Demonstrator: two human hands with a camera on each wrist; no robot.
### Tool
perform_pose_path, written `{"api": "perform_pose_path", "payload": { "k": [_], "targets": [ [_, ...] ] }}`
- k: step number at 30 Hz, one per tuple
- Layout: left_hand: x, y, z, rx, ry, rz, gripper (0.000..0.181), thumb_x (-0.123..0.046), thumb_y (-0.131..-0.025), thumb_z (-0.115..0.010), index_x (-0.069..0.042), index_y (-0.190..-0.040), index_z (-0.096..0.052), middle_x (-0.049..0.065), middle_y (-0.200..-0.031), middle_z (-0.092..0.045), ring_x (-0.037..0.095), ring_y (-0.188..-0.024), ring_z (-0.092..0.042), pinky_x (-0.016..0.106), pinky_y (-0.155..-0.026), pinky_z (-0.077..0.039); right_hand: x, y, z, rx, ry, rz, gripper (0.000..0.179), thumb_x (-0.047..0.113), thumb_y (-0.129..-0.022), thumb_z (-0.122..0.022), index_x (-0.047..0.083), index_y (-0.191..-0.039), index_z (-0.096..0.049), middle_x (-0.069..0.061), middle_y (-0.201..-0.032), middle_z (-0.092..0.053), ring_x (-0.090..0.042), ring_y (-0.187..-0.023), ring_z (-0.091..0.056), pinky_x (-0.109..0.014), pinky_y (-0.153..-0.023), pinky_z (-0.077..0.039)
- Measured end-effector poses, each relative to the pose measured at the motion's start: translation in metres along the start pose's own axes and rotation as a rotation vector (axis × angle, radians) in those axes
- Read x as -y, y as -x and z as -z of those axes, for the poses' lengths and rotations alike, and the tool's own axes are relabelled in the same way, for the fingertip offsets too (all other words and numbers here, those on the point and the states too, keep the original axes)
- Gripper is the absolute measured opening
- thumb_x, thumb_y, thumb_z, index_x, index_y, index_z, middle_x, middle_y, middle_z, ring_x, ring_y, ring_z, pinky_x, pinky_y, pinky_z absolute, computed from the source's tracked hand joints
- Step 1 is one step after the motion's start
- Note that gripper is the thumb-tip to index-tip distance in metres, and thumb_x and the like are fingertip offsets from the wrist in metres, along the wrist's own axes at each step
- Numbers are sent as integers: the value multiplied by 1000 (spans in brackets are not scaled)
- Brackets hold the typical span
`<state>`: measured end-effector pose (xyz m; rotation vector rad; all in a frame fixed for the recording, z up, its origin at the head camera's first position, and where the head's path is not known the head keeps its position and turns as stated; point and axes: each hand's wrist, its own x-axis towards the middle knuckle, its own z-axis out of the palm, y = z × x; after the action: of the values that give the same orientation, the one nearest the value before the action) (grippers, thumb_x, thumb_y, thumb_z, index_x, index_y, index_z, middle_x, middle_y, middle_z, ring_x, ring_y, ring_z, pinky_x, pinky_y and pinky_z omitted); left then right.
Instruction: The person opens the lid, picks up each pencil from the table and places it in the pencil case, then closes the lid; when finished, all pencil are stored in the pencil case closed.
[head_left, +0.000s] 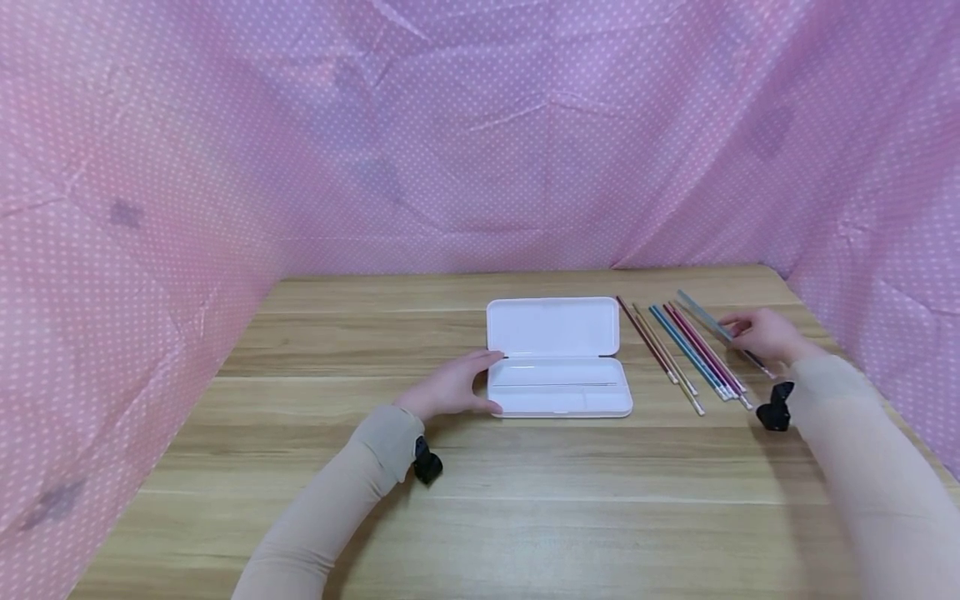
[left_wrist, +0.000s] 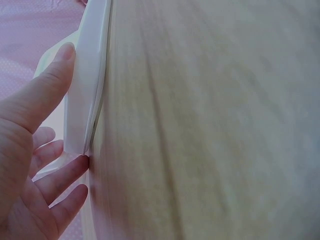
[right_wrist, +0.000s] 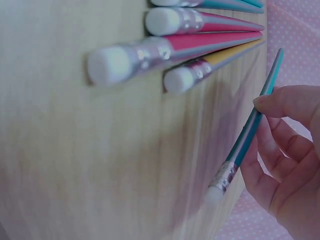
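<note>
Pink dotted cloth (head_left: 465, 150) behind wood-grain table (head_left: 555, 508); right grip (head_left: 767, 333) pinching teal pencil (right_wrist: 245, 141), left grip (head_left: 450, 385) spread against white case (head_left: 555, 327).

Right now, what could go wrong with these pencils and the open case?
The teal pencil might tilt or slip: the right hand pinches it and both ends stick out. The other pencils lie nearby and might scatter if brushed. The white case might shift if the left hand at its end pushes.

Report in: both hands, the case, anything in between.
Left hand holds white case by its left end, lid open. Right hand pinches teal pencil. Other pencils lie between it and the case.
</note>
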<state>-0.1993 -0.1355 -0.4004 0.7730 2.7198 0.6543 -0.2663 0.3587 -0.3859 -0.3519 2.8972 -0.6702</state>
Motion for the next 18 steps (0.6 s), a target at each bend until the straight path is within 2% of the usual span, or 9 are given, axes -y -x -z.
{"api": "perform_pose_path", "payload": {
  "k": [5,11,15,18],
  "targets": [
    [1,0,0,-3,6,2,89,-42,-75,-78,-13,-147,-35,6,-152,-34,22,-140,-32,35,-114,-29,6,2,2,-4,-1,7,39,2,-81,-61,-15,-115,-55,-27,-93,-64,-38,-89,-61,-29,-69,-46],
    [2,-1,0,2,0,0,90,-44,-74,-78,-14,-147,-35,5,-152,-34,21,-140,-32,34,-114,-30,15,3,2,-4,-12,24,38,1,-85,-58,-14,-120,-54,-24,-96,-63,-44,-96,-60,-32,-71,-49],
    [3,-1,0,0,2,-7,90,-44,-75,-78,-15,-147,-35,5,-152,-35,21,-140,-32,34,-114,-30,23,4,3,-7,-25,34,39,0,-86,-56,-14,-122,-53,-24,-98,-63,-46,-98,-59,-35,-74,-51],
    [3,-1,0,0,3,-7,90,-44,-75,-78,-15,-147,-34,5,-152,-34,21,-140,-32,34,-114,-30,30,3,5,-17,-31,57,39,-1,-85,-56,-13,-122,-54,-23,-97,-63,-43,-96,-60,-30,-71,-51]
  ]
}}
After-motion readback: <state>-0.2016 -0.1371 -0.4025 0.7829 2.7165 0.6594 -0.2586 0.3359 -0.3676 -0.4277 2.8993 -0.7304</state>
